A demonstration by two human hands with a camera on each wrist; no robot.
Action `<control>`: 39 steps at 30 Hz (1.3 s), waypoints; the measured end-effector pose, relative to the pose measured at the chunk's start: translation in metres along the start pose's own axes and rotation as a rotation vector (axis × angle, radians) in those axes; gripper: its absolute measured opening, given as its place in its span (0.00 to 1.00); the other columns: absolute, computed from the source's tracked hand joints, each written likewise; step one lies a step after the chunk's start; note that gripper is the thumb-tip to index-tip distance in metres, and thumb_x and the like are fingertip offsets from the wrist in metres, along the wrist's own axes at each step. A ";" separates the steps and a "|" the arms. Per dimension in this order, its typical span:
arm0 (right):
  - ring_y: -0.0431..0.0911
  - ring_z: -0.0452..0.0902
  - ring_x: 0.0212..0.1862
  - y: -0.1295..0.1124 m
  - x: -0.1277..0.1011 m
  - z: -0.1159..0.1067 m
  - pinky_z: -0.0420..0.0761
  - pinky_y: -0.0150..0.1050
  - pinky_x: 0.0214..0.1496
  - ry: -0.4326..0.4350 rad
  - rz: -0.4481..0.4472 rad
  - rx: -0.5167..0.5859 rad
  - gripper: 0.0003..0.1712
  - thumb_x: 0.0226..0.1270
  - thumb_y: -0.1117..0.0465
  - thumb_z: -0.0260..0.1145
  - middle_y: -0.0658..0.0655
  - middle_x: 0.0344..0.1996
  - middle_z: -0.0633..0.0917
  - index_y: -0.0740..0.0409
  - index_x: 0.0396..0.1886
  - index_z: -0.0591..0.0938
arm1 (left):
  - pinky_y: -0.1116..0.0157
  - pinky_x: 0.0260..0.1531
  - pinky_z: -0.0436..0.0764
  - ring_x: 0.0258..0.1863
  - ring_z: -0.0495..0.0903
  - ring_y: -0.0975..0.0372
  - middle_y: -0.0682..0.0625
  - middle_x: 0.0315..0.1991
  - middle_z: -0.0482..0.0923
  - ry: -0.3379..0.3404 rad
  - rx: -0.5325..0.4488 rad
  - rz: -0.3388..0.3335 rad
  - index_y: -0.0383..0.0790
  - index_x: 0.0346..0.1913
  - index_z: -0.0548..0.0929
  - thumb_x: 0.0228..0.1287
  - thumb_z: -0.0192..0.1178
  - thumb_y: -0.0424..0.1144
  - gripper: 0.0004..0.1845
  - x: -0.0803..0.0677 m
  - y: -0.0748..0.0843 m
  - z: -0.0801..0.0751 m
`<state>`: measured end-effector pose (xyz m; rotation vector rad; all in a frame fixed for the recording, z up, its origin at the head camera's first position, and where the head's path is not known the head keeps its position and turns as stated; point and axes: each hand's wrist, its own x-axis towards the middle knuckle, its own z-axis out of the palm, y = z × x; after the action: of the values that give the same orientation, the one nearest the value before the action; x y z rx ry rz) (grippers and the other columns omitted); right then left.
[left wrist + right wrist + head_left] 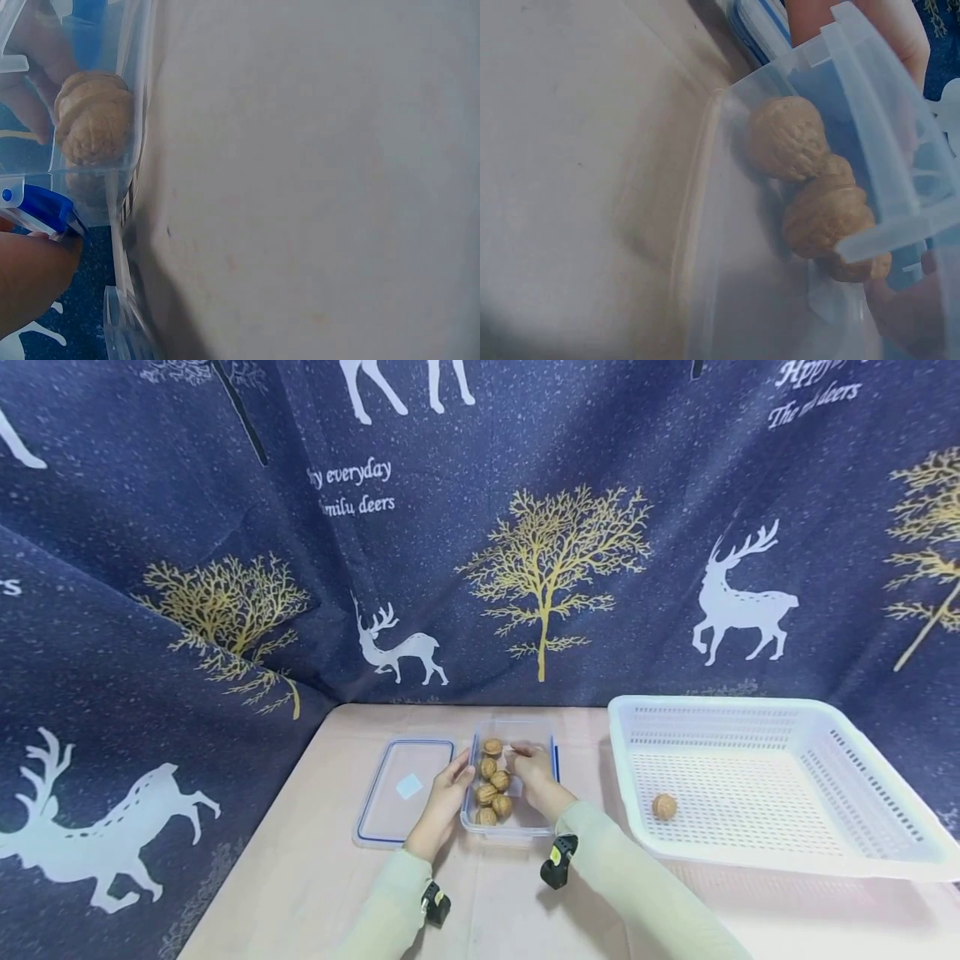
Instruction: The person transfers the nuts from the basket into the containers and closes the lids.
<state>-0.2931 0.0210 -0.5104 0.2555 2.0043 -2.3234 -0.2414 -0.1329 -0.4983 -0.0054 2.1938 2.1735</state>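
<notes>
A clear plastic food container [504, 832] with several walnuts [487, 795] along its left half stands on the table. My left hand [444, 797] grips its left wall, the thumb at the rim close to a blue locking flap [46, 208]. Inside the container, my right hand [534, 777] reaches down with fingers pointing left toward the walnuts. Through the clear wall, the left wrist view shows its fingers [34, 112] close beside a walnut [94, 120]. I cannot tell whether the right hand holds one. Walnuts [829, 217] also lie against the wall in the right wrist view.
Left of the container lies its flat clear lid [382, 810] with a blue seal. A white plastic basket [750, 856] stands on the right, with one walnut [663, 807] in it. A dark blue cloth [480, 568] with deer and trees hangs behind the pink-covered table [300, 877].
</notes>
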 end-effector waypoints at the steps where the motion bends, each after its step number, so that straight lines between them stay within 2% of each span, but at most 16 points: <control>1: 0.59 0.78 0.50 -0.004 -0.003 0.000 0.80 0.46 0.55 -0.008 0.002 -0.005 0.22 0.66 0.69 0.60 0.69 0.51 0.79 0.71 0.59 0.74 | 0.47 0.71 0.51 0.72 0.51 0.42 0.34 0.72 0.55 0.000 0.001 -0.006 0.33 0.71 0.61 0.74 0.47 0.34 0.26 0.000 0.000 0.000; 2: 0.59 0.78 0.51 -0.009 -0.005 0.000 0.79 0.47 0.57 -0.019 0.003 -0.010 0.23 0.66 0.69 0.59 0.69 0.52 0.79 0.71 0.60 0.73 | 0.47 0.71 0.51 0.72 0.51 0.42 0.35 0.72 0.55 0.000 0.001 -0.010 0.33 0.71 0.61 0.74 0.47 0.34 0.26 0.001 0.000 0.000; 3: 0.62 0.75 0.56 -0.024 -0.015 0.003 0.75 0.50 0.61 -0.006 0.035 -0.038 0.24 0.67 0.70 0.57 0.72 0.56 0.76 0.73 0.63 0.70 | 0.47 0.71 0.51 0.72 0.51 0.42 0.35 0.72 0.55 0.000 0.005 -0.010 0.33 0.71 0.61 0.74 0.47 0.34 0.26 0.002 0.000 0.000; 9: 0.64 0.66 0.64 -0.053 -0.027 0.002 0.68 0.52 0.68 -0.085 0.021 0.000 0.26 0.70 0.72 0.53 0.76 0.61 0.69 0.76 0.66 0.64 | 0.47 0.71 0.51 0.72 0.50 0.42 0.35 0.72 0.55 0.006 0.005 -0.009 0.34 0.71 0.61 0.74 0.47 0.35 0.26 0.004 0.000 -0.001; 16: 0.62 0.69 0.63 -0.072 -0.029 0.004 0.71 0.46 0.67 -0.066 -0.014 0.049 0.24 0.68 0.74 0.55 0.74 0.58 0.73 0.76 0.63 0.68 | 0.48 0.71 0.52 0.72 0.52 0.43 0.35 0.72 0.55 0.011 0.004 0.012 0.32 0.71 0.62 0.73 0.48 0.34 0.26 0.004 -0.001 -0.003; 21: 0.60 0.72 0.61 -0.085 -0.029 0.002 0.71 0.45 0.66 -0.092 -0.038 0.031 0.24 0.67 0.73 0.57 0.72 0.57 0.75 0.75 0.62 0.70 | 0.47 0.71 0.52 0.72 0.52 0.41 0.33 0.72 0.55 0.002 -0.007 0.006 0.30 0.70 0.61 0.73 0.48 0.32 0.26 0.001 0.003 -0.004; 27: 0.59 0.70 0.63 -0.106 -0.029 -0.010 0.71 0.41 0.67 -0.162 -0.061 0.005 0.26 0.67 0.74 0.56 0.71 0.59 0.74 0.74 0.64 0.67 | 0.46 0.70 0.52 0.71 0.50 0.39 0.31 0.71 0.53 -0.013 -0.003 -0.005 0.27 0.70 0.60 0.72 0.47 0.30 0.26 -0.006 0.014 -0.003; 34: 0.56 0.68 0.66 -0.128 -0.026 -0.030 0.70 0.38 0.67 -0.216 -0.060 -0.016 0.28 0.69 0.71 0.57 0.68 0.62 0.72 0.69 0.68 0.65 | 0.48 0.71 0.51 0.72 0.50 0.42 0.35 0.73 0.54 0.004 0.005 -0.007 0.33 0.71 0.61 0.73 0.48 0.34 0.26 0.001 0.000 -0.003; 39: 0.55 0.65 0.68 -0.141 -0.027 -0.046 0.67 0.40 0.70 -0.276 -0.093 -0.044 0.29 0.71 0.69 0.57 0.67 0.65 0.69 0.67 0.70 0.63 | 0.48 0.71 0.52 0.72 0.51 0.42 0.36 0.72 0.55 -0.002 0.001 -0.004 0.34 0.71 0.62 0.73 0.48 0.35 0.26 0.003 -0.004 -0.001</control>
<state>-0.2849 0.0859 -0.3746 -0.1560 1.9642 -2.2179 -0.2438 -0.1336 -0.5025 -0.0068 2.1917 2.1697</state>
